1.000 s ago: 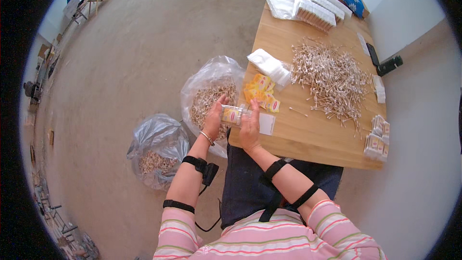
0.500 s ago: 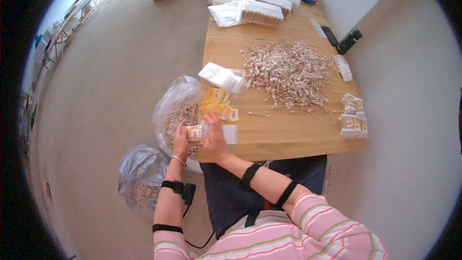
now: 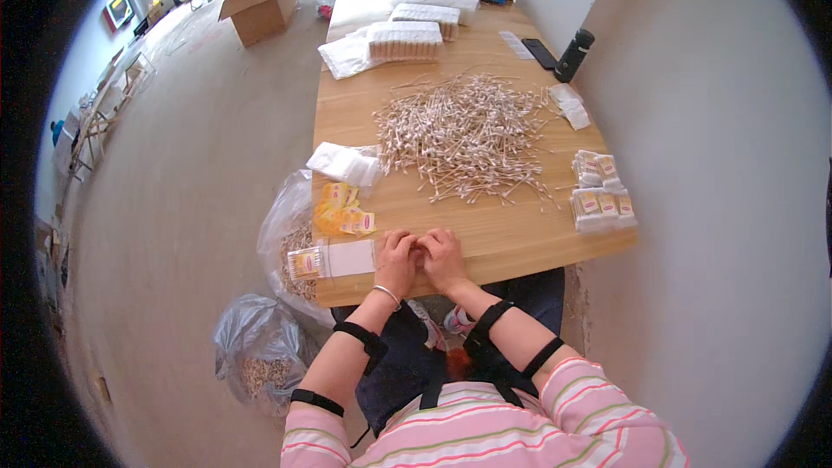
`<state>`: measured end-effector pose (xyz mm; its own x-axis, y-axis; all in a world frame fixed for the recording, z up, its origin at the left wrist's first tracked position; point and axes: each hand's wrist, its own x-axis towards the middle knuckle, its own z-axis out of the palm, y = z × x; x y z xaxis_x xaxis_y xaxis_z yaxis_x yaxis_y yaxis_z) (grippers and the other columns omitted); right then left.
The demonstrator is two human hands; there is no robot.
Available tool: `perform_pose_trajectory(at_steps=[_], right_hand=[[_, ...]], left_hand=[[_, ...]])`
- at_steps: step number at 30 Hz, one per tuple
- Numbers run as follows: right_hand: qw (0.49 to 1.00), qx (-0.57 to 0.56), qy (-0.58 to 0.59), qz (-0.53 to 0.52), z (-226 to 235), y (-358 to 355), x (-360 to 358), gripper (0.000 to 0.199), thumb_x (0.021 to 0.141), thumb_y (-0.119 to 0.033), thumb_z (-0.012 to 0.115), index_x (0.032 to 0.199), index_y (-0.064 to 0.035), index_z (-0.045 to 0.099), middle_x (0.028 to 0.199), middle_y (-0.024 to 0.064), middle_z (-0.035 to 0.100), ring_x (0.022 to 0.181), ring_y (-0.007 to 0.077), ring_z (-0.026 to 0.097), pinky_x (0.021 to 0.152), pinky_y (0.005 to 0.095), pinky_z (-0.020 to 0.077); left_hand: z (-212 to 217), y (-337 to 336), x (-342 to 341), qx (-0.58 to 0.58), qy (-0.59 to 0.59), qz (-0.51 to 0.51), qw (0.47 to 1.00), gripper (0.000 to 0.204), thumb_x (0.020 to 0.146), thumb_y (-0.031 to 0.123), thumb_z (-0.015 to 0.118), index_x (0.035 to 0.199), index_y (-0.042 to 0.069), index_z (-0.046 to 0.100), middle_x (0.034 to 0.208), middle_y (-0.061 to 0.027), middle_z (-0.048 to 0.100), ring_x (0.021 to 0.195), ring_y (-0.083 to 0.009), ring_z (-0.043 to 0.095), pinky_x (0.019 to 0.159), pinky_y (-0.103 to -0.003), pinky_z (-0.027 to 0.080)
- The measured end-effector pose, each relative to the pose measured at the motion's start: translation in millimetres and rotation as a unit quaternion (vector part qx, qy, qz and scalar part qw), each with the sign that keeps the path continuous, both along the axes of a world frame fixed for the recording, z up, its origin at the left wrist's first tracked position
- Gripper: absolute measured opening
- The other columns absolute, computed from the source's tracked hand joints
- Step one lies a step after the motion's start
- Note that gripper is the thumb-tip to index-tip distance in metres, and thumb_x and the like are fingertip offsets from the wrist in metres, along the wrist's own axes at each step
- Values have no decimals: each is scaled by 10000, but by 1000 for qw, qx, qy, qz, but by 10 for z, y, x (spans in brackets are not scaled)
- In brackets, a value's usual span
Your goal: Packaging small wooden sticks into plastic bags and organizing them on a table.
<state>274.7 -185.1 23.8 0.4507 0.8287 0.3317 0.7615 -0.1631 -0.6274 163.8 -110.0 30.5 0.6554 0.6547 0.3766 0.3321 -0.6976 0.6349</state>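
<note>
A clear packet of cotton swabs (image 3: 305, 263) with a yellow label lies at the table's near left corner. A flat white strip (image 3: 351, 257) runs from it to the right, toward my hands. At the strip's right end, my left hand (image 3: 396, 264) rests with its fingers curled. Close against it is my right hand (image 3: 443, 262), also curled, the fingertips of both meeting over the table. What they pinch between them is hidden. Beyond the strip are yellow label cards (image 3: 341, 211) and a stack of clear bags (image 3: 347, 162).
A wide heap of loose cotton swabs (image 3: 468, 139) covers mid-table. Filled packets (image 3: 602, 195) stand at the right edge. Bundled swabs (image 3: 404, 41), a phone (image 3: 539, 54) and a black bottle (image 3: 574, 56) lie farther back. Plastic bags of swabs (image 3: 264, 355) sit on the floor at left.
Both hands have moved right, off the swab packet, and come together near the table's front edge. The packet now lies uncovered at the corner. My view has shifted too.
</note>
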Motion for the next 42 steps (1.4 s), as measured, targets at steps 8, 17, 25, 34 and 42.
perform_pose_trajectory(at_steps=[8,17,25,34,42], right_hand=[[971,-29,-114,-207,183,7,1042,363,773,-187,631,1125,-120,576,1249,114,467,1198,332,385,1015,474,306],[996,-27,-69,-42,93,-146,400,288,813,-207,590,1091,-136,606,1212,76,487,1152,301,421,1000,447,331],[988,-44,-145,-17,64,-5,699,320,797,-143,554,1111,-114,606,1285,39,492,1215,275,392,1037,455,283],[981,-25,-171,-85,158,51,969,316,799,-194,602,1107,-124,614,1194,42,520,1154,271,421,972,433,344],[988,-57,-141,-26,289,383,333,293,740,-285,709,995,-151,654,1001,39,547,1029,251,474,887,412,379]], left_hand=[[62,-144,125,52,47,31,997,96,766,173,669,835,114,638,945,-67,566,969,-286,512,864,-407,402],[80,-139,83,77,83,29,993,101,784,215,662,850,142,638,918,-48,554,953,-269,506,847,-399,381],[46,-139,115,69,76,30,994,92,787,182,655,863,133,638,917,-64,558,931,-298,507,844,-415,387],[101,-147,85,51,65,26,996,85,774,159,668,845,123,637,950,-76,550,960,-306,492,865,-422,383],[39,-135,115,39,56,116,991,472,804,138,618,1240,64,454,1254,-174,460,1191,-350,407,1023,-440,304]])
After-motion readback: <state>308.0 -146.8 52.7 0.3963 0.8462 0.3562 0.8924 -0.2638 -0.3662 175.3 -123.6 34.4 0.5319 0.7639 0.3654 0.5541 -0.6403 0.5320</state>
